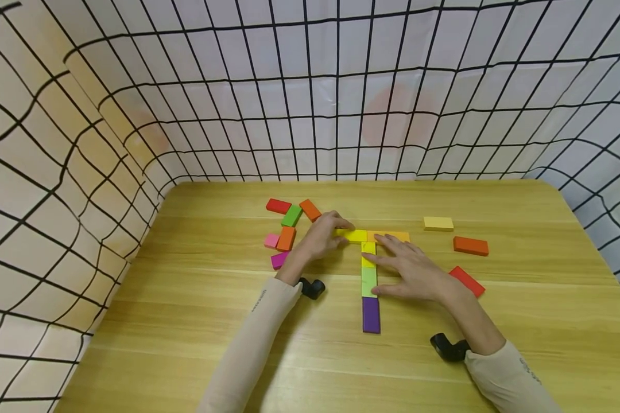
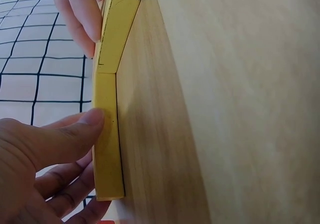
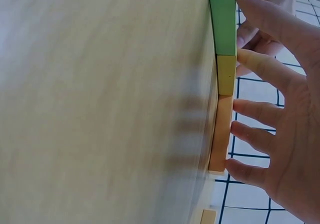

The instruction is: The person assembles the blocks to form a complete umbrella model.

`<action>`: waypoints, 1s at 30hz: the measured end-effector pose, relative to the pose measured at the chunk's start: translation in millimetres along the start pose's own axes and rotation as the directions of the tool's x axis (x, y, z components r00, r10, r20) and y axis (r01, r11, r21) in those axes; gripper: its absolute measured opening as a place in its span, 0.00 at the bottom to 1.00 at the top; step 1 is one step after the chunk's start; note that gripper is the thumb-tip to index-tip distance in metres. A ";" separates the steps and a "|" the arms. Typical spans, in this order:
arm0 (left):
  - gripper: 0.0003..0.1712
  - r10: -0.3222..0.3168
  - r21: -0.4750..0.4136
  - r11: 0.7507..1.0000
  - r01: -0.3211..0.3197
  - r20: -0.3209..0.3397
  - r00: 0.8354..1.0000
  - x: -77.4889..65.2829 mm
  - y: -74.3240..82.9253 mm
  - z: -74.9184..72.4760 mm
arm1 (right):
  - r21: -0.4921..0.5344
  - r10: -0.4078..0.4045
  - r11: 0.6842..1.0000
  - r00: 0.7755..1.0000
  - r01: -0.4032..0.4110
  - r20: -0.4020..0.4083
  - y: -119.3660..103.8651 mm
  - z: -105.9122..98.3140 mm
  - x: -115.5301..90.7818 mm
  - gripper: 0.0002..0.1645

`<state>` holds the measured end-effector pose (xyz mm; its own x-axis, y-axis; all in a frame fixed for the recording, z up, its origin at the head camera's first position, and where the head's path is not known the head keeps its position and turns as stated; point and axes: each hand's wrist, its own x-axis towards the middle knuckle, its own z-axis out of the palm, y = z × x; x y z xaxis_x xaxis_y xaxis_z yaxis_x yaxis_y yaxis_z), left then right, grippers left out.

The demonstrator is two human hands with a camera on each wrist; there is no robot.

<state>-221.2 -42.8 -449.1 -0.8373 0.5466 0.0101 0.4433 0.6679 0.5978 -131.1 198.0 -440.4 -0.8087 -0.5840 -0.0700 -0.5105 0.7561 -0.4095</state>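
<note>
Several flat blocks form a T. My left hand (image 1: 321,236) pinches the yellow block (image 2: 107,154) in the left half of the top bar, thumb at the near edge and fingers behind it. My right hand (image 1: 413,269) lies spread over the rest. Its thumb tip is on the light green block (image 3: 224,21), the index finger at the yellow stem block (image 3: 226,74), and the other fingertips along the orange-yellow block (image 3: 221,134) forming the bar's right half. A purple block (image 1: 371,315) ends the stem nearest me.
Left of the T lie loose blocks: red (image 1: 278,206), green (image 1: 291,215), orange (image 1: 310,210), another orange (image 1: 286,238), pink (image 1: 271,240) and magenta (image 1: 279,260). On the right are pale yellow (image 1: 438,223), orange-red (image 1: 471,246) and red (image 1: 467,281) blocks. Black-wire netting (image 1: 336,92) surrounds the wooden table (image 1: 186,321).
</note>
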 end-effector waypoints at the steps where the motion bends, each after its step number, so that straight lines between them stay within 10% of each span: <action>1: 0.18 0.003 0.002 1.000 -0.003 -0.001 1.000 0.2 0.0 0.0 | -0.002 0.001 1.000 1.000 -0.001 -0.002 0.1 -0.3 0.0 0.43; 17: 0.25 0.079 0.017 0.997 -0.080 0.011 0.997 -5.9 3.6 3.6 | 0.053 0.018 0.998 1.000 -0.017 -0.006 4.4 -5.2 -0.7 0.43; 30: 0.68 0.133 0.153 0.970 -0.187 0.308 0.942 -39.0 31.6 22.8 | 0.314 0.190 0.938 0.974 -0.144 -0.122 54.7 -38.8 -19.3 0.38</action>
<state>-167.2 -31.5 -448.9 -0.6311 0.7595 -0.1578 0.6358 0.6230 0.4556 -154.7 262.1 -426.2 -0.9207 -0.3887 -0.0350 -0.2709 0.7010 -0.6597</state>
